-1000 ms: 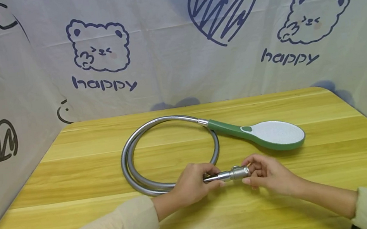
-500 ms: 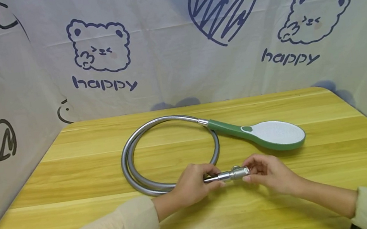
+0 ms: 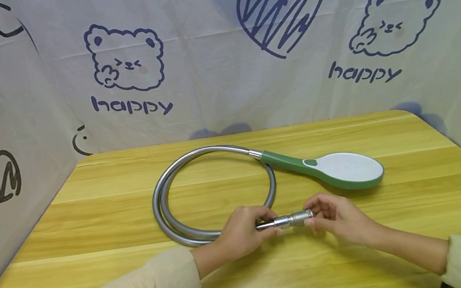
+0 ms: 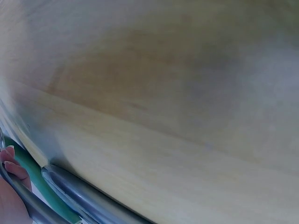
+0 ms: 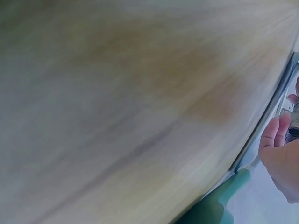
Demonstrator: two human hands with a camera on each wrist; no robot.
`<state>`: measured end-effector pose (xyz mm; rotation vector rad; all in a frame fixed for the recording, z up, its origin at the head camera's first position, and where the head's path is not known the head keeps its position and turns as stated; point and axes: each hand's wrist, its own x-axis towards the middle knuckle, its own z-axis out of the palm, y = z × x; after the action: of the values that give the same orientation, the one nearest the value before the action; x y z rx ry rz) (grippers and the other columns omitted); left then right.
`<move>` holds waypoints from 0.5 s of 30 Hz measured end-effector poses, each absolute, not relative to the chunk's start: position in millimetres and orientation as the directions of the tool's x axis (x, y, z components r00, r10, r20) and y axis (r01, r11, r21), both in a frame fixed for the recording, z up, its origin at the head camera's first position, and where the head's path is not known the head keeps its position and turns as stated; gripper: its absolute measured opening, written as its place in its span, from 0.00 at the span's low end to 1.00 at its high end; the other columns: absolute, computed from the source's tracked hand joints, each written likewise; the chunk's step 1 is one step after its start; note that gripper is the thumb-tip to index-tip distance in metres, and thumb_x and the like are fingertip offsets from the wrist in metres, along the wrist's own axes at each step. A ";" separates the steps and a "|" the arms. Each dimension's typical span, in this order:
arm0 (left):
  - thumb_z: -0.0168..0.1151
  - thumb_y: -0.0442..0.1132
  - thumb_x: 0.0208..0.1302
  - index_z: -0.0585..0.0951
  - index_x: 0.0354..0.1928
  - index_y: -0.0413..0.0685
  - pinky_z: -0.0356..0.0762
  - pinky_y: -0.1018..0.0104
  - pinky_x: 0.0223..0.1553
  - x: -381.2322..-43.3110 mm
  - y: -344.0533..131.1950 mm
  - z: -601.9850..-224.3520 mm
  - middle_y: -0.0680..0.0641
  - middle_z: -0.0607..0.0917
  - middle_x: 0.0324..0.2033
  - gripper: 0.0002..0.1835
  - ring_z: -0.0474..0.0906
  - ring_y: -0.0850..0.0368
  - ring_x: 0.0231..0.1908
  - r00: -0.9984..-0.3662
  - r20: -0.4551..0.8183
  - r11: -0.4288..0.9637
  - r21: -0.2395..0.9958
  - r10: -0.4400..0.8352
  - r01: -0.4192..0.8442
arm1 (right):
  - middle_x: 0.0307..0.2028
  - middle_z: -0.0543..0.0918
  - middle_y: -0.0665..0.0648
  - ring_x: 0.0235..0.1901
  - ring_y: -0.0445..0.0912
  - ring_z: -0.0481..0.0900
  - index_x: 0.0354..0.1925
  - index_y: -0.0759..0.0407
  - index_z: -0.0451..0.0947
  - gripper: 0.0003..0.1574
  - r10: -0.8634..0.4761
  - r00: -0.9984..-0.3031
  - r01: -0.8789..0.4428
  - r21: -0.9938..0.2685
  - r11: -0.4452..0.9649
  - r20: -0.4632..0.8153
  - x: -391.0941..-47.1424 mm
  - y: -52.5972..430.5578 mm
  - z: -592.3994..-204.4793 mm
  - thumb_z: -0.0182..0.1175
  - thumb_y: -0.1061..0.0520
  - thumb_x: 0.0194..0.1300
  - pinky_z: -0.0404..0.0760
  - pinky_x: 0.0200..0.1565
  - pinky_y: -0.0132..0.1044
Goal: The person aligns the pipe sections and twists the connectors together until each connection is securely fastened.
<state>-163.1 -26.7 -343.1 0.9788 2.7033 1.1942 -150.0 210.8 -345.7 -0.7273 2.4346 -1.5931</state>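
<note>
A grey metallic shower hose (image 3: 162, 208) lies coiled on the wooden table, its far end joined to a green shower head (image 3: 286, 161) with a white face. My left hand (image 3: 240, 233) holds the chrome hose end (image 3: 281, 221) between thumb and fingers at the front of the coil. Fitted onto that end is a short silver metal fitting (image 3: 299, 218). My right hand (image 3: 340, 219) pinches the free right end of the fitting with thumb and fingertips. In the right wrist view a dark round opening shows on the fitting (image 5: 295, 122). Part of the hose is hidden behind my left hand.
The shower head rests behind my right hand, face up. Around the wooden table (image 3: 98, 182), a white cloth (image 3: 205, 93) with drawn bears and hearts hangs at the back and both sides.
The silver fitting has turned about its length: the small round knob seen on its top earlier no longer shows. My right fingers have shifted slightly; left hand, hose and shower head stay put.
</note>
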 end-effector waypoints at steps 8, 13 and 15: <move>0.69 0.39 0.52 0.83 0.34 0.43 0.62 0.78 0.18 -163.3 -26.7 -343.9 0.49 0.86 0.28 0.08 0.63 0.72 0.18 -0.795 0.228 0.503 0.669 0.563 0.548 | 0.33 0.79 0.65 0.27 0.38 0.77 0.45 0.74 0.70 0.15 -0.483 -0.864 -0.329 -0.887 0.323 0.145 -150.1 211.1 -346.7 0.56 0.63 0.64 0.79 0.29 0.33; 0.69 0.40 0.52 0.84 0.34 0.43 0.60 0.79 0.17 -163.1 -26.3 -343.6 0.49 0.86 0.28 0.09 0.62 0.72 0.17 -0.795 0.223 0.507 0.667 0.563 0.546 | 0.31 0.78 0.66 0.25 0.38 0.75 0.45 0.74 0.71 0.13 -0.507 -0.847 -0.358 -0.877 0.321 0.160 -151.0 210.6 -348.7 0.53 0.63 0.66 0.77 0.27 0.33; 0.69 0.40 0.52 0.84 0.34 0.43 0.60 0.79 0.17 -163.0 -26.0 -343.4 0.49 0.86 0.28 0.09 0.62 0.72 0.16 -0.797 0.217 0.510 0.668 0.563 0.542 | 0.29 0.77 0.65 0.24 0.38 0.74 0.44 0.74 0.71 0.12 -0.517 -0.840 -0.371 -0.871 0.322 0.167 -151.2 210.2 -349.3 0.53 0.64 0.66 0.76 0.25 0.32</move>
<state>-163.0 -26.0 -343.4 0.9903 2.7057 1.1802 -151.2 210.2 -349.3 -0.8246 2.4354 -1.5447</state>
